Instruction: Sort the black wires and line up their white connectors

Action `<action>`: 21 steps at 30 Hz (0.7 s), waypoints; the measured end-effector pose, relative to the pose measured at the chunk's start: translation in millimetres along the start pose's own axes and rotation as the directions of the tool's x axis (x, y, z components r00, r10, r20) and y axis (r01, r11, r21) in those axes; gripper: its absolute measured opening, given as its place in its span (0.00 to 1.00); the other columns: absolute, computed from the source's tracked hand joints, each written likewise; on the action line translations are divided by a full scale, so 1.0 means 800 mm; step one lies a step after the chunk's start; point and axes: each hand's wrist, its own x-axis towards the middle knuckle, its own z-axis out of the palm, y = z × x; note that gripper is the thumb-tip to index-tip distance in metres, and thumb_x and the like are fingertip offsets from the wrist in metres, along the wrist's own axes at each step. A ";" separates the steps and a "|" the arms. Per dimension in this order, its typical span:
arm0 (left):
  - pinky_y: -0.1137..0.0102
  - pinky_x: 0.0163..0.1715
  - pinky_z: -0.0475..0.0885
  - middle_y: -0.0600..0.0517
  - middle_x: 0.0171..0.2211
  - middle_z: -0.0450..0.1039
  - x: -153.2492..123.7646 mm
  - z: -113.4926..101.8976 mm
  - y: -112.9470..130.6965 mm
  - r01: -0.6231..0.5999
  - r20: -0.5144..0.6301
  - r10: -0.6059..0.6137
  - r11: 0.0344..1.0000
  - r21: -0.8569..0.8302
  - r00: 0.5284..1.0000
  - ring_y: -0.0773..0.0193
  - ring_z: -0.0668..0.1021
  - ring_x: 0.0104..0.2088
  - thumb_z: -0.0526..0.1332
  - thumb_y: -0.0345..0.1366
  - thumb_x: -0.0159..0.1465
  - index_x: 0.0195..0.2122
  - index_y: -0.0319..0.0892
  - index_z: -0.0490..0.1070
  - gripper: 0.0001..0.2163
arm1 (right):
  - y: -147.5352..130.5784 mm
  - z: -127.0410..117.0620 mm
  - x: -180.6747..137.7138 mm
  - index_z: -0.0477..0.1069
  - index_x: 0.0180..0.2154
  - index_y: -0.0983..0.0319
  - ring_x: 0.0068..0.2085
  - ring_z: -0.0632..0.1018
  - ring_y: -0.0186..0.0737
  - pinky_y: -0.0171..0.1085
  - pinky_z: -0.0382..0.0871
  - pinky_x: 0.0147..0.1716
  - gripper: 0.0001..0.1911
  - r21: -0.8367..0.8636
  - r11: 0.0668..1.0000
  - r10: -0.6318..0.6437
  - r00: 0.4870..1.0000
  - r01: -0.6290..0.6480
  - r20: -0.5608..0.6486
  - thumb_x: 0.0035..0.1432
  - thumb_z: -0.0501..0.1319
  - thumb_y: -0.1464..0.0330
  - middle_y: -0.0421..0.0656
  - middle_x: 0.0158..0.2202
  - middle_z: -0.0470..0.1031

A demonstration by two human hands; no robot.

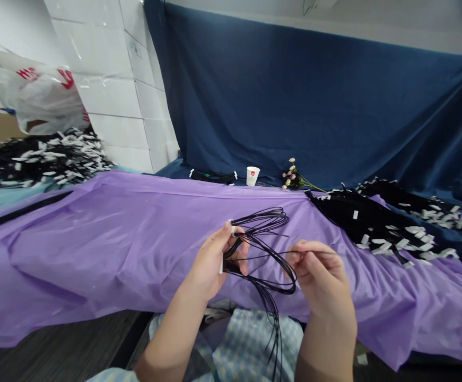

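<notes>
My left hand point(215, 262) is closed round a bundle of thin black cords point(268, 233) with small white tags, gripping it where the loops gather. The loops fan out above and to the right of that hand, and long ends hang down toward my lap. My right hand point(318, 273) pinches a single black strand that runs leftward from its fingertips into the bundle. Both hands hover just above the purple sheet point(107, 244) covering the table.
A pile of black cords with white tags point(390, 225) lies on the right of the sheet; another heap point(48, 156) sits far left beside a white plastic bag point(42, 98). A white paper cup point(252, 175) and small flowers point(292, 178) stand before the blue backdrop point(314, 101).
</notes>
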 end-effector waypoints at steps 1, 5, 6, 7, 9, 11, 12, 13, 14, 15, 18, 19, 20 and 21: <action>0.74 0.16 0.67 0.55 0.21 0.71 0.000 0.000 0.000 0.008 0.005 -0.008 1.000 0.001 1.000 0.68 0.73 0.14 0.64 0.53 0.59 0.35 0.39 0.69 0.20 | 0.002 0.002 0.001 0.81 0.36 0.57 0.25 0.75 0.33 0.31 0.72 0.22 0.04 -0.024 0.999 -0.048 0.998 0.047 -0.047 0.58 0.67 0.66 0.42 0.26 0.75; 0.74 0.15 0.65 0.55 0.22 0.72 0.000 0.001 -0.001 0.030 0.025 -0.030 1.000 0.004 0.999 0.70 0.70 0.12 0.64 0.53 0.59 0.35 0.39 0.69 0.19 | 0.006 0.009 0.003 0.81 0.36 0.53 0.29 0.76 0.34 0.33 0.74 0.27 0.05 -0.062 0.977 -0.209 0.969 0.203 -0.131 0.60 0.66 0.62 0.40 0.29 0.71; 0.73 0.15 0.65 0.55 0.23 0.72 0.000 0.001 -0.001 0.035 0.027 -0.035 0.999 0.008 0.999 0.70 0.70 0.12 0.64 0.53 0.59 0.35 0.39 0.69 0.19 | 0.005 0.010 0.003 0.81 0.36 0.51 0.31 0.76 0.34 0.35 0.74 0.28 0.05 -0.060 0.971 -0.239 0.961 0.233 -0.140 0.60 0.66 0.61 0.40 0.30 0.70; 0.73 0.15 0.65 0.55 0.23 0.72 0.000 0.001 -0.001 0.038 0.027 -0.038 0.999 0.014 0.999 0.71 0.69 0.12 0.64 0.53 0.58 0.35 0.40 0.69 0.19 | 0.003 0.011 0.003 0.81 0.35 0.48 0.30 0.76 0.35 0.36 0.75 0.29 0.05 -0.052 0.964 -0.264 0.954 0.260 -0.140 0.59 0.66 0.59 0.39 0.29 0.68; 0.74 0.15 0.64 0.54 0.22 0.73 -0.001 0.001 -0.001 0.051 0.039 -0.052 0.998 0.038 0.998 0.71 0.69 0.12 0.64 0.53 0.59 0.34 0.40 0.69 0.19 | -0.001 0.011 0.002 0.80 0.35 0.42 0.25 0.72 0.32 0.38 0.76 0.31 0.05 -0.015 0.956 -0.292 0.951 0.292 -0.100 0.58 0.65 0.54 0.36 0.23 0.63; 0.75 0.14 0.62 0.53 0.21 0.73 -0.002 0.001 -0.001 0.081 0.078 -0.087 0.994 0.073 0.993 0.71 0.68 0.12 0.63 0.53 0.60 0.34 0.39 0.69 0.19 | -0.004 0.011 0.001 0.78 0.37 0.37 0.17 0.63 0.30 0.41 0.77 0.32 0.06 0.030 0.951 -0.309 0.951 0.309 -0.021 0.60 0.62 0.51 0.32 0.17 0.52; 0.75 0.13 0.62 0.52 0.21 0.74 -0.002 0.001 0.000 0.101 0.104 -0.110 0.991 0.093 0.988 0.71 0.68 0.12 0.62 0.54 0.60 0.33 0.39 0.69 0.19 | -0.006 0.010 0.001 0.77 0.38 0.35 0.15 0.57 0.29 0.43 0.78 0.33 0.07 0.042 0.948 -0.316 0.949 0.315 0.014 0.61 0.60 0.50 0.31 0.15 0.47; 0.75 0.13 0.61 0.51 0.21 0.74 -0.003 0.001 0.000 0.123 0.132 -0.137 0.986 0.115 0.982 0.71 0.67 0.11 0.61 0.54 0.60 0.33 0.39 0.70 0.20 | -0.007 0.010 0.002 0.77 0.39 0.34 0.14 0.54 0.29 0.44 0.77 0.33 0.07 0.043 0.946 -0.323 0.946 0.322 0.029 0.62 0.59 0.50 0.30 0.15 0.43; 0.75 0.12 0.61 0.50 0.21 0.74 -0.003 0.001 0.000 0.146 0.158 -0.167 0.980 0.134 0.973 0.71 0.67 0.11 0.61 0.54 0.60 0.33 0.39 0.70 0.20 | -0.007 0.010 0.003 0.76 0.39 0.34 0.14 0.52 0.29 0.44 0.77 0.33 0.07 0.036 0.944 -0.329 0.944 0.328 0.022 0.62 0.59 0.50 0.30 0.15 0.42; 0.75 0.12 0.61 0.50 0.20 0.74 -0.004 0.000 0.001 0.169 0.180 -0.195 0.974 0.149 0.964 0.71 0.67 0.10 0.61 0.54 0.60 0.33 0.39 0.70 0.20 | -0.007 0.010 0.004 0.76 0.39 0.34 0.14 0.51 0.28 0.44 0.77 0.33 0.07 0.028 0.943 -0.333 0.943 0.333 0.000 0.62 0.60 0.50 0.30 0.15 0.41; 0.76 0.10 0.58 0.51 0.21 0.74 -0.006 -0.001 0.001 0.224 0.213 -0.258 0.959 0.173 0.942 0.72 0.65 0.09 0.60 0.53 0.61 0.33 0.40 0.68 0.19 | -0.005 0.009 0.008 0.78 0.37 0.38 0.16 0.52 0.27 0.41 0.75 0.33 0.04 0.028 0.943 -0.328 0.941 0.331 -0.081 0.59 0.64 0.53 0.31 0.18 0.40; 0.76 0.10 0.58 0.51 0.21 0.74 -0.006 -0.002 0.002 0.235 0.218 -0.272 0.955 0.180 0.937 0.72 0.65 0.09 0.59 0.53 0.62 0.34 0.40 0.68 0.18 | -0.003 0.008 0.010 0.78 0.37 0.38 0.16 0.52 0.27 0.40 0.75 0.34 0.04 0.030 0.944 -0.324 0.941 0.328 -0.096 0.59 0.65 0.54 0.31 0.19 0.40; 0.76 0.10 0.58 0.50 0.22 0.75 -0.007 -0.002 0.002 0.243 0.228 -0.283 0.951 0.191 0.932 0.73 0.64 0.09 0.58 0.53 0.63 0.35 0.40 0.68 0.18 | -0.001 0.006 0.011 0.78 0.38 0.38 0.17 0.52 0.27 0.40 0.75 0.34 0.04 0.026 0.945 -0.323 0.941 0.327 -0.100 0.59 0.65 0.54 0.31 0.19 0.41; 0.77 0.09 0.58 0.49 0.22 0.75 -0.007 -0.003 0.002 0.249 0.245 -0.297 0.946 0.209 0.923 0.73 0.64 0.09 0.57 0.53 0.64 0.35 0.41 0.68 0.18 | 0.000 0.004 0.011 0.78 0.39 0.38 0.17 0.53 0.27 0.40 0.74 0.34 0.05 0.017 0.945 -0.324 0.941 0.327 -0.096 0.60 0.64 0.53 0.31 0.19 0.41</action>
